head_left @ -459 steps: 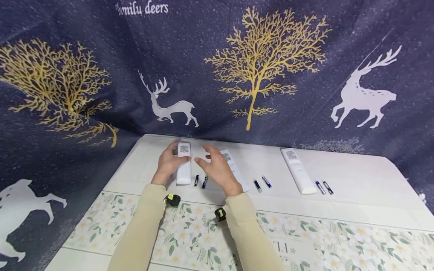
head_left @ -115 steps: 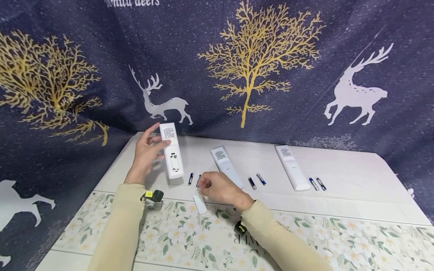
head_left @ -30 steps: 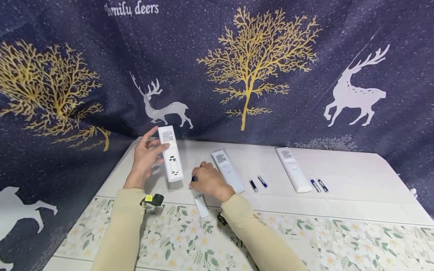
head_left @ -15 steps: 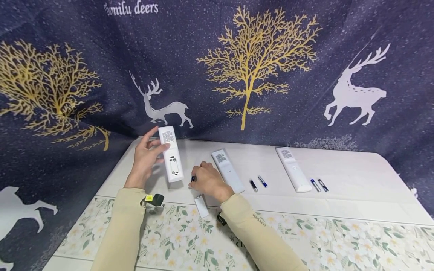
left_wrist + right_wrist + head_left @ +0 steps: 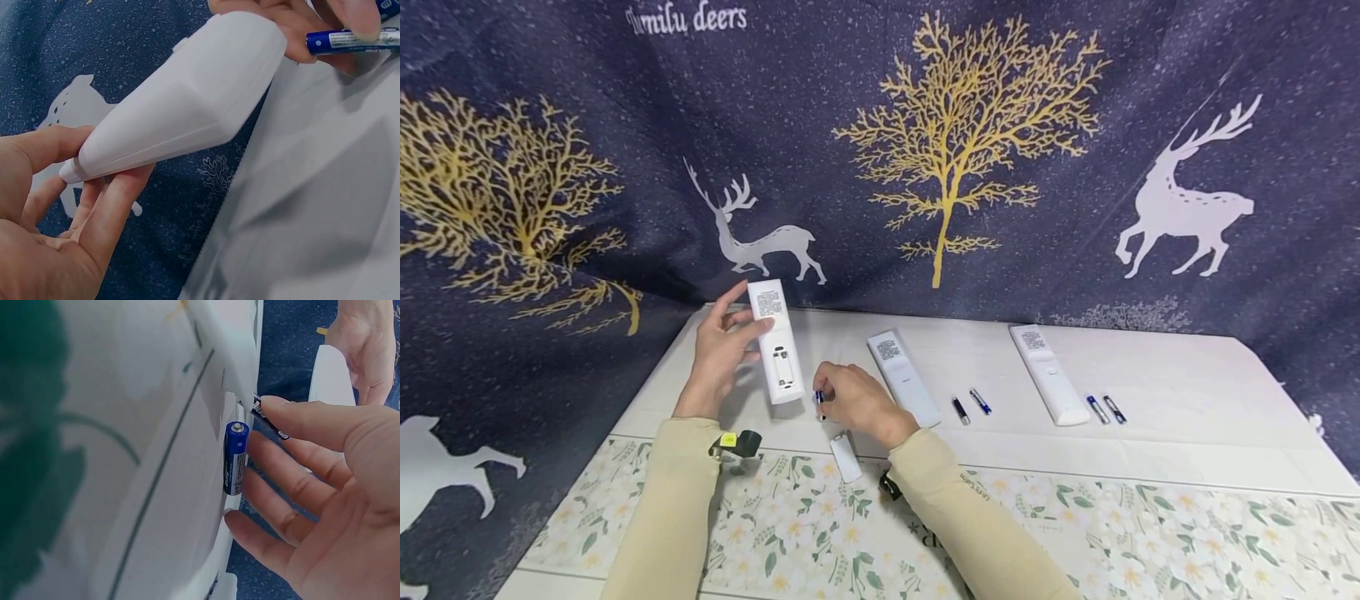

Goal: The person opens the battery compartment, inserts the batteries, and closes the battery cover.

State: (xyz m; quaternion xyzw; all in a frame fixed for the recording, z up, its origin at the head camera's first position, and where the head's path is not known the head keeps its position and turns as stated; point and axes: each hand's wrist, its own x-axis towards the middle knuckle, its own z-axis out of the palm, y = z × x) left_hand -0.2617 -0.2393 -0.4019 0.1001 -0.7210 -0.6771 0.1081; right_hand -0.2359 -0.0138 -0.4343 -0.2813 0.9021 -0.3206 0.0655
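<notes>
My left hand [image 5: 718,358] grips a white remote control [image 5: 772,337] by its upper part, back toward me, its battery compartment [image 5: 784,367] uncovered and without batteries. It is raised off the table, seen from its side in the left wrist view. Right of it, my right hand [image 5: 859,402] hovers low over the table. Thumb and fingers pinch a blue AAA-type battery [image 5: 269,417], partly hidden by the thumb. A second blue battery [image 5: 235,459] is close to the other fingertips; whether they touch it is unclear. Below this hand lies the small white battery cover [image 5: 846,457].
Two more white remotes lie face down, one in the middle [image 5: 906,379] and another at the right [image 5: 1051,375]. Beside each rests a pair of batteries, the middle pair [image 5: 980,402] and the right pair [image 5: 1097,410]. A floral cloth [image 5: 790,517] covers the table's front part.
Since several seconds ago, the right hand has left the cover on the table and taken hold of a battery. Within the last half second that battery has shifted slightly left; the left hand stays almost still.
</notes>
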